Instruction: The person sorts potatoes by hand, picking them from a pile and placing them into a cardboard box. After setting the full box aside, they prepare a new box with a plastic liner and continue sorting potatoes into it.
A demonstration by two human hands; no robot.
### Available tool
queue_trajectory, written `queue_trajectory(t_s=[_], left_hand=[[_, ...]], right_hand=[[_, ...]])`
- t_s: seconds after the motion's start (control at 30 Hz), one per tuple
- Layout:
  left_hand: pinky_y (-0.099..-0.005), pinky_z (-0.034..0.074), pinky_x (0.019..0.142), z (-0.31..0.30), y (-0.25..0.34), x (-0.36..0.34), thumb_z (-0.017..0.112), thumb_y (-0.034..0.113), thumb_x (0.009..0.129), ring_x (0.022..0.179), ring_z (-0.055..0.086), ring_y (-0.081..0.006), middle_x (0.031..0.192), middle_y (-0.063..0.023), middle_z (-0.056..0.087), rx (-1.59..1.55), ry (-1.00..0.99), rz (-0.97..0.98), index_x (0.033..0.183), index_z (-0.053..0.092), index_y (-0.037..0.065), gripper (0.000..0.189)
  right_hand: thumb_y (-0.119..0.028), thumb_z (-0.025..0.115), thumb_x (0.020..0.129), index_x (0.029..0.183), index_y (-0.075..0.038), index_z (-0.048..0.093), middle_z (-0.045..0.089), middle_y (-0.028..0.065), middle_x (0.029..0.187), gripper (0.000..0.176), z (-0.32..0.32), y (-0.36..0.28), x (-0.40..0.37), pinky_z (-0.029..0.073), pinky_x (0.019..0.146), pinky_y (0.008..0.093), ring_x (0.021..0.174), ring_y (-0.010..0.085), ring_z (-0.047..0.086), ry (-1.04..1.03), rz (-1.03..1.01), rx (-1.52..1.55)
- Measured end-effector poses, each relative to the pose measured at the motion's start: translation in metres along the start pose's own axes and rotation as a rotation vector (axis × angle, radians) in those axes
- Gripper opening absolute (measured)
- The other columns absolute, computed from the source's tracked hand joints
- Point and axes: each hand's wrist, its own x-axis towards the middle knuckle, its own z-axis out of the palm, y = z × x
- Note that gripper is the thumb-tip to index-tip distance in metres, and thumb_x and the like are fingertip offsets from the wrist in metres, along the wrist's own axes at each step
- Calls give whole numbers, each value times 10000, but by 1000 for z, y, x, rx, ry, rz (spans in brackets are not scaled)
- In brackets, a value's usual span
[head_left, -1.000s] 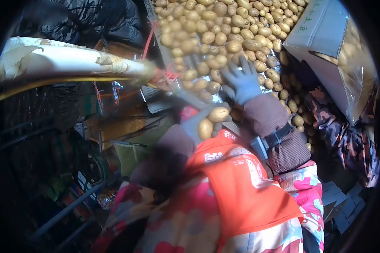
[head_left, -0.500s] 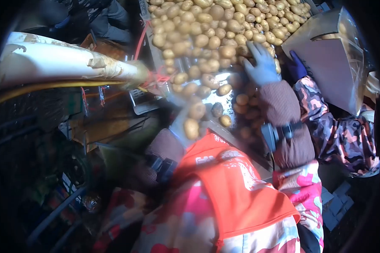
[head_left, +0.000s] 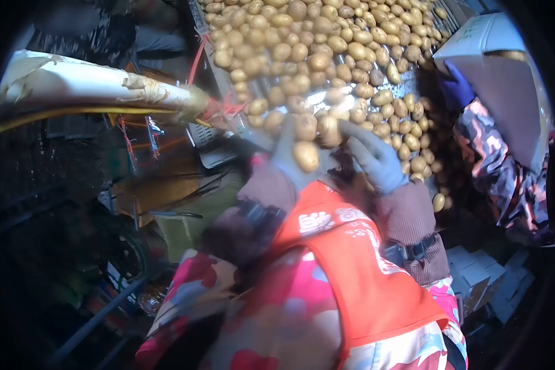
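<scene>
A wide bed of yellow potatoes fills the sorting surface ahead of me. My left hand, in a grey-blue glove, is raised near my chest and cups a few potatoes against its palm. Just to its right, my right hand, also in a grey-blue glove, has its fingers spread, the fingertips close to a potato at the top of the left hand's load. Both forearms wear brown ribbed sleeves. An orange vest covers my chest.
At the right a co-worker's dark blue glove and camouflage-patterned sleeve hold a cardboard box. A torn white roll sticks out at the left over dark clutter. Grey blocks lie at lower right.
My right hand has drawn back from the potato bed toward my left hand. My left hand has risen slightly with its potatoes. The co-worker's box has shifted up and to the right.
</scene>
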Motion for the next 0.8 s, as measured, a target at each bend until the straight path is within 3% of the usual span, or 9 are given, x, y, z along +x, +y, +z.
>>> queue_trajectory(t_s=[0.07,0.2,0.27,0.33,0.43,0.5,0.6,0.63,0.8], left_hand=[[-555,560,891,22,-22,-14,433,537,1029,1074,617,-336,1199,-153,606,150,-127,54,1368,495,56,592],[-537,567,875,43,-60,-34,471,539,1015,995,638,-332,1172,-163,617,100,77,76,1337,524,51,586],[-532,563,880,19,-61,-33,493,561,1005,1044,623,-320,1206,-155,608,-264,-223,-275,1344,525,73,595],[-524,556,887,6,-64,-30,510,563,1000,1077,610,-306,1224,-147,605,-49,-326,-306,1347,528,84,593],[-504,539,895,20,-96,-20,520,544,997,1084,599,-288,1220,-139,610,608,-216,-85,1340,542,80,577],[-486,527,892,44,-126,-44,512,538,993,1064,598,-283,1207,-137,618,378,24,-306,1323,560,72,573],[-456,511,884,14,-146,0,489,575,983,1039,597,-301,1186,-136,620,414,-258,-711,1302,568,86,590],[-458,507,872,19,-174,1,476,627,967,1036,588,-335,1163,-134,610,573,-78,-889,1257,584,109,603],[-503,516,852,-12,-215,-12,572,600,931,1026,596,-356,1119,-134,623,790,222,-1050,1190,606,87,576]], right_hand=[[-192,682,933,1341,-32,610,683,153,1224,444,-28,9,-33,547,912,364,1066,261,668,52,-244,-91],[-134,642,889,1298,-30,611,665,217,1174,423,-54,44,-75,532,913,411,1057,359,646,491,-97,-168],[-169,640,923,1315,-46,613,651,218,1229,412,-61,92,-89,493,992,409,1143,363,620,455,-152,-433],[-167,660,919,1283,-56,633,652,212,1243,382,-42,117,-114,469,1048,410,1189,384,605,345,-196,-886],[-143,645,931,1229,-39,665,687,169,1203,316,-17,133,-148,467,1064,408,1196,339,619,374,-289,-450],[-161,638,952,1248,-52,671,684,163,1226,317,-10,119,-185,472,1053,403,1196,337,618,509,-202,-208],[-217,642,960,1285,-81,667,669,162,1274,353,-20,131,-219,458,1072,416,1230,346,596,706,63,-180],[-241,641,962,1299,-96,665,661,162,1293,367,-14,145,-264,450,1082,425,1245,352,586,863,287,-155],[-346,630,958,1346,-114,633,651,167,1312,453,74,215,-352,441,1093,438,1255,356,581,1002,727,-50]])
